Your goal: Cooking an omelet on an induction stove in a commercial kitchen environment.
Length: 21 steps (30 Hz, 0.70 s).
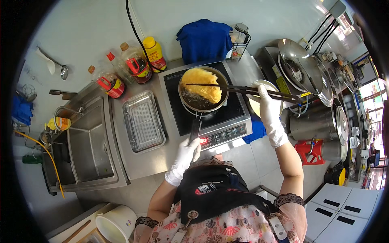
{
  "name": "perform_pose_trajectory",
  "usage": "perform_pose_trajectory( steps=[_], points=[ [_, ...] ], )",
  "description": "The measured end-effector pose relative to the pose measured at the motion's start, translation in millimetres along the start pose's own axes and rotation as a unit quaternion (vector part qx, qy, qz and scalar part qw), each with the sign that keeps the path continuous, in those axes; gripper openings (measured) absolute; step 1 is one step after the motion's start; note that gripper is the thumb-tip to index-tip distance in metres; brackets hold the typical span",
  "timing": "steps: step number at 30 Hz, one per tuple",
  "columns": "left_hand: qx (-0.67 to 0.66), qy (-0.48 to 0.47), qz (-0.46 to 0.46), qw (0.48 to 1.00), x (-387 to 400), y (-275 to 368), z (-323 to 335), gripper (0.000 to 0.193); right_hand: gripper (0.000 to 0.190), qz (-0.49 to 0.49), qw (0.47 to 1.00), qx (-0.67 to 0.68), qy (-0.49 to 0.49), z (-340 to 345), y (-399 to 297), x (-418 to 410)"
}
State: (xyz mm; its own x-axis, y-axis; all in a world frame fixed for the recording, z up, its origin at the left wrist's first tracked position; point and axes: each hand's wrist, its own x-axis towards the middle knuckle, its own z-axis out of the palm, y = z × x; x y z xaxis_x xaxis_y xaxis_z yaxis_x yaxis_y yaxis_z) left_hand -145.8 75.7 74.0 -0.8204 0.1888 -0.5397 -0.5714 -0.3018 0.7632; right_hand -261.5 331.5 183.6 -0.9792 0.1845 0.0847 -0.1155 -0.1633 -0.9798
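My left hand, in a white glove, grips the dark handle of a saucepan on a black-topped induction cooker. Bubbling dark-looking oil fills the pan's lower part. A golden battered piece of food covers much of the oil; what lies inside the batter is hidden. My right hand, gloved too, holds long dark chopsticks reaching left across the pan, their tips at the food. Beneath that hand, partly covered, is a bowl of pale yellow liquid.
A steel tray with a wire rack lies left of the cooker, beside a sink. Sauce bottles and a yellow container line the wall. A blue cloth stands behind the pan. A wok is at right.
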Motion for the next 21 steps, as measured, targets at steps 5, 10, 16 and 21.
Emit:
perform_pose_trajectory(
  steps=[5,10,16,21],
  points=[
    [0.003,0.002,-0.007,1.0,-1.3,7.6,5.5,0.021,0.021,0.042,0.994,0.093,0.033,-29.8,42.7,25.2],
    [0.006,0.01,-0.012,1.0,-1.7,9.9,6.7,0.021,0.024,0.02,0.999,0.014,0.03,-26.4,32.6,26.4],
    [0.0,0.009,-0.011,1.0,-0.4,10.4,6.4,0.02,0.025,-0.022,0.995,-0.093,-0.008,-20.9,-28.5,23.7],
    [-0.039,-0.007,-0.007,0.999,-0.1,2.6,-1.5,0.027,0.023,-0.091,0.971,-0.22,-0.035,-16.6,-80.9,9.1]
  ],
)
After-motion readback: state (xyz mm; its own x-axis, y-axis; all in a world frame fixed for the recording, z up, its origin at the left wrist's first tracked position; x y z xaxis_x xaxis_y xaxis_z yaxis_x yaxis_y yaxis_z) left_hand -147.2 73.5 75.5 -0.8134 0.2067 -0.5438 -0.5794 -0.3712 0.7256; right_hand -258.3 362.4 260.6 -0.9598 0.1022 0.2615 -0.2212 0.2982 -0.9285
